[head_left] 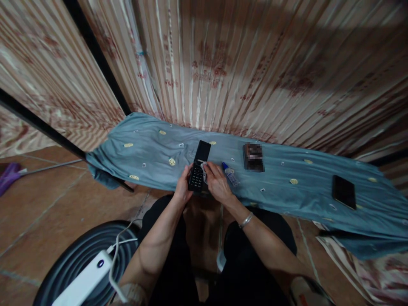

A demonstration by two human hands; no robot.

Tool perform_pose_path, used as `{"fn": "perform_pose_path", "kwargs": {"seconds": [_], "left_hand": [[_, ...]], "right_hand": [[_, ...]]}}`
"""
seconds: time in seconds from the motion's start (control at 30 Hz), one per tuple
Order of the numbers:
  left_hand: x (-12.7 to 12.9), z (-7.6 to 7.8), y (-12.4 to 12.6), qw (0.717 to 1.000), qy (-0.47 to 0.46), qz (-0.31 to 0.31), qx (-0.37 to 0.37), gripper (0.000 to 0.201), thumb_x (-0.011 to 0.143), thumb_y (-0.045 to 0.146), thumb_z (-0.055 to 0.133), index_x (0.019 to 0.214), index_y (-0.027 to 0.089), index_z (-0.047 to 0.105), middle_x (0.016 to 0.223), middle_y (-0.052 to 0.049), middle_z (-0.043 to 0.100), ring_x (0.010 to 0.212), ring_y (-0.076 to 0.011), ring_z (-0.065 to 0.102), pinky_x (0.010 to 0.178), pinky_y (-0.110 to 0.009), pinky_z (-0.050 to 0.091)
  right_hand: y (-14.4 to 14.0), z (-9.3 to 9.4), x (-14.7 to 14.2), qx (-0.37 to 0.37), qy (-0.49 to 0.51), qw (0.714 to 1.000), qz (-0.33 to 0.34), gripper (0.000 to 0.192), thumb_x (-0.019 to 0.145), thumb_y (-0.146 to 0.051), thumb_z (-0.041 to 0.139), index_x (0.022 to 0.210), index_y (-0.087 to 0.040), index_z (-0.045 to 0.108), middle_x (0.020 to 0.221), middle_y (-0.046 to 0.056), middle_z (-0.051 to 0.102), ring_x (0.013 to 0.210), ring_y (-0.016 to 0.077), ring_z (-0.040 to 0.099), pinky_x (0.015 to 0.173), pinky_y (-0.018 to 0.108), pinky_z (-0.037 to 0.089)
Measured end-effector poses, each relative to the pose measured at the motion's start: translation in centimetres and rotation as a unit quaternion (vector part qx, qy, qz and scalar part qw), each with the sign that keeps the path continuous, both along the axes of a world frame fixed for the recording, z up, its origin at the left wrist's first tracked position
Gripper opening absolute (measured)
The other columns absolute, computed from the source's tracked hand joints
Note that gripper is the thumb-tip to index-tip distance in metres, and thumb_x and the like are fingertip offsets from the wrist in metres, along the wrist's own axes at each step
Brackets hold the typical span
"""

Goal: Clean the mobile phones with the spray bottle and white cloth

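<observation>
A black flip phone (196, 177) lies unfolded at the near edge of the cloth-covered surface, its keypad facing up and its screen half tilted away. My left hand (182, 185) grips it along the left side. Pinched in the fingers of my right hand (218, 182) is a small white wad (204, 166), perhaps tissue or cloth, touching the phone near the top of the keypad. Just right of that hand lies a small clear bottle (231, 176) with a blue cap and blue label.
A dark box-like thing (253, 157), partly pixelated, sits farther right on the blue patterned cloth (280, 195). Near the right end lies a black tablet or phone (344, 192). A white power strip (84, 278) rests on a round black stool (51, 278) at lower left. Striped curtain hangs behind.
</observation>
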State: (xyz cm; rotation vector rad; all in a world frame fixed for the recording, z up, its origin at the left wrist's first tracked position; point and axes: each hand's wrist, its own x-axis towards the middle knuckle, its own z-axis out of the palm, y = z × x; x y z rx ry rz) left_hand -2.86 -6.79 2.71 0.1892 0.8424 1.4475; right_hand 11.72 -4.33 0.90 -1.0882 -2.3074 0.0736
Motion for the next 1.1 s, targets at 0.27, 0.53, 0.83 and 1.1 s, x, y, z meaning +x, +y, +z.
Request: {"fn": "perform_pose_path", "kwargs": {"seconds": [0.27,0.53,0.83,1.1], "left_hand": [[-0.1,-0.4,0.0,1.000,0.019,-0.009,0.014,0.034,0.095,0.038,0.056,0.118,0.016,0.068,0.106,-0.009,0.076,0.109,-0.0269,0.069,0.093,-0.038,0.056],[0.2,0.2,-0.3,0.999,0.029,-0.024,0.006,0.041,0.093,0.041,0.059,0.125,0.016,0.065,0.104,-0.010,0.075,0.094,-0.0254,0.072,0.082,-0.038,0.060],[0.2,0.8,-0.7,0.999,0.034,-0.020,-0.011,0.037,0.096,0.034,0.056,0.125,0.013,0.065,0.087,-0.007,0.075,0.066,-0.0163,0.068,0.072,-0.032,0.060],[0.2,0.6,-0.8,0.999,0.026,-0.041,0.006,0.040,0.094,0.038,0.058,0.125,0.013,0.064,0.095,-0.009,0.076,0.080,-0.0207,0.074,0.078,-0.035,0.061]], "right_hand": [[-0.1,0.3,-0.1,-0.035,0.028,0.999,-0.001,0.046,0.095,-0.008,0.041,0.137,-0.011,0.060,0.136,0.018,0.061,0.124,0.0275,0.058,0.110,0.046,0.048],[0.5,0.9,0.7,-0.034,0.070,0.997,-0.012,0.042,0.092,-0.006,0.041,0.121,-0.017,0.069,0.128,0.013,0.065,0.117,0.0253,0.059,0.106,0.043,0.048],[1.7,-0.7,0.6,-0.129,0.205,0.969,-0.036,0.034,0.087,-0.010,0.046,0.102,-0.021,0.074,0.116,0.008,0.070,0.109,0.0221,0.065,0.101,0.042,0.052],[0.7,0.9,1.6,-0.041,0.063,0.997,-0.011,0.040,0.093,-0.008,0.044,0.116,-0.020,0.074,0.134,0.013,0.062,0.120,0.0269,0.056,0.105,0.046,0.050]]}}
